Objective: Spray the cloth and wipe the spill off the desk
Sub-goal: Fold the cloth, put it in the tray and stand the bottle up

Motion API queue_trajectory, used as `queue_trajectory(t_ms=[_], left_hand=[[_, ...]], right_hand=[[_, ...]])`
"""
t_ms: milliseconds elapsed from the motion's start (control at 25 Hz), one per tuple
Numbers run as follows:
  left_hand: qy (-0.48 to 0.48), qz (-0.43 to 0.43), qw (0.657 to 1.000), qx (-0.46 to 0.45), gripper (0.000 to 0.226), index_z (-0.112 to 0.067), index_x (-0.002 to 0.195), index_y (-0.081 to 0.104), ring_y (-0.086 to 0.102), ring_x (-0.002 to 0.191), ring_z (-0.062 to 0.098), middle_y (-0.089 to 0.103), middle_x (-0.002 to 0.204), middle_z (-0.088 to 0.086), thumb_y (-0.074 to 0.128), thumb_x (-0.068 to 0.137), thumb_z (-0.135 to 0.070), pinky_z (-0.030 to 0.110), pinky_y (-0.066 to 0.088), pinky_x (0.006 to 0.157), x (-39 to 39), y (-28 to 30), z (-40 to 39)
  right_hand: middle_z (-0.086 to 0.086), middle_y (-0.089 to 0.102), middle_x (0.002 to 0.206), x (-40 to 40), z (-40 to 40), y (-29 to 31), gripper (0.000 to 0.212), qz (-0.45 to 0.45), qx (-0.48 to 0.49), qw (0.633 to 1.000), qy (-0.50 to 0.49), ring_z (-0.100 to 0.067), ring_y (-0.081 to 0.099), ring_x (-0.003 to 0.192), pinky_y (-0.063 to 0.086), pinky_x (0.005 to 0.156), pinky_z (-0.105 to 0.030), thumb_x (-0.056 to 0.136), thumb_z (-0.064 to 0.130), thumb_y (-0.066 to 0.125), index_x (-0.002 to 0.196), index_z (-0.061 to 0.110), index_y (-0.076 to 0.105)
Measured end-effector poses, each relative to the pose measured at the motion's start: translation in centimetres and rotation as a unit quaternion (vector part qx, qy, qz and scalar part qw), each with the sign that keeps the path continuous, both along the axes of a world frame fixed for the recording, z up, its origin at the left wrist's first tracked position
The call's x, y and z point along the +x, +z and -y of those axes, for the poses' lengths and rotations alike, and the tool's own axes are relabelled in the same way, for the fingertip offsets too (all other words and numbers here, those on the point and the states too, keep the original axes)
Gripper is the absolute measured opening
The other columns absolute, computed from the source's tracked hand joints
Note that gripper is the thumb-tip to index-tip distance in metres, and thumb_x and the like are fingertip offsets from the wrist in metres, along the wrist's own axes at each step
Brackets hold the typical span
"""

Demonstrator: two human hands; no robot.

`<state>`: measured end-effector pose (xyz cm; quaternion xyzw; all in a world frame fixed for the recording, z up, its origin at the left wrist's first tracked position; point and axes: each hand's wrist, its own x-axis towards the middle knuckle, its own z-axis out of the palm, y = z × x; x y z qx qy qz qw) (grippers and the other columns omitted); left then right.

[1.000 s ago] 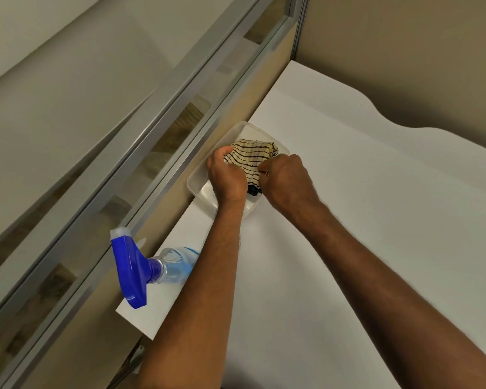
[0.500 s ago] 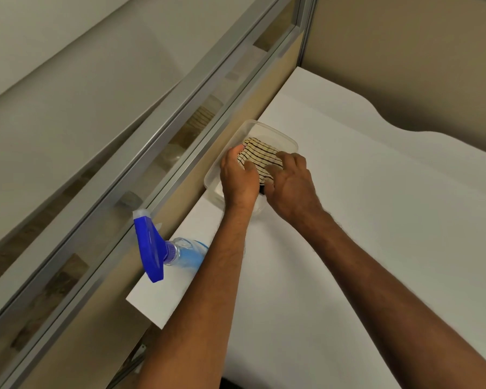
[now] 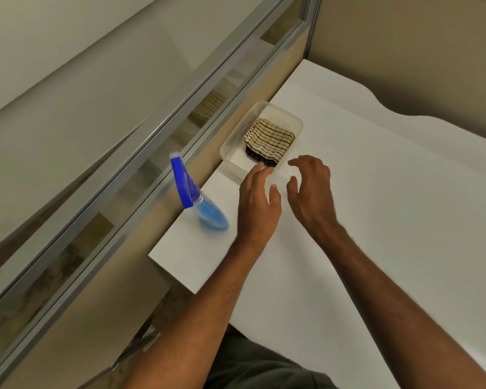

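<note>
A folded cream cloth with dark stripes [image 3: 270, 141] lies inside a clear plastic container [image 3: 293, 120] at the left edge of the white desk [image 3: 390, 220]. A spray bottle [image 3: 199, 204] with a blue trigger head and blue liquid stands near the desk's left edge, just left of my left wrist. My left hand [image 3: 260, 200] hovers over the container's near end with fingers apart, holding nothing. My right hand [image 3: 312, 192] hangs beside it, fingers spread and curled, also free of anything. No spill is visible on the desk.
A partition with a glass strip and metal rails [image 3: 141, 153] runs along the desk's left side. A beige wall [image 3: 404, 51] closes the far end. The desk's near left corner [image 3: 157, 255] lies just below the bottle.
Both hands have let go of the cloth and drawn back toward me out of the container. The cloth now lies flat in it. The view has shifted, showing more of the bottle.
</note>
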<state>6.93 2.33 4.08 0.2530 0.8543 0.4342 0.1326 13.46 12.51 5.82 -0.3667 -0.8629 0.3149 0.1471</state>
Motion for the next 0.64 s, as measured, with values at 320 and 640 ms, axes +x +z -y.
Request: queue_trajectory(t_ms=[320,640], left_hand=[[-0.035,0.001,0.996,-0.083,0.041,-0.031,0.144,0.050,0.044,0.143,0.006,0.045,0.156,-0.009,0.053,0.104,-0.028,0.016,0.043,0.110,6.9,-5.3,11.9],[0.102,-0.030,0.972,-0.211,0.063,-0.015,0.152,0.044,0.030,0.154,0.024,0.033,0.165,0.005,0.062,0.096,-0.039,0.045,0.041,0.120,4.8,-7.8,16.4]], right_hand=[[-0.009,0.055,0.148,3.2,5.2,-1.0,0.037,0.020,-0.044,0.999,0.024,-0.027,0.046,0.139,0.031,0.109,-0.024,0.104,0.009,0.053,0.140,0.011,0.058],[-0.006,0.045,0.160,1.1,9.3,-0.7,0.054,0.047,-0.123,0.983,0.127,-0.024,0.045,0.144,0.043,0.120,-0.040,0.102,0.030,0.063,0.152,0.018,0.045]])
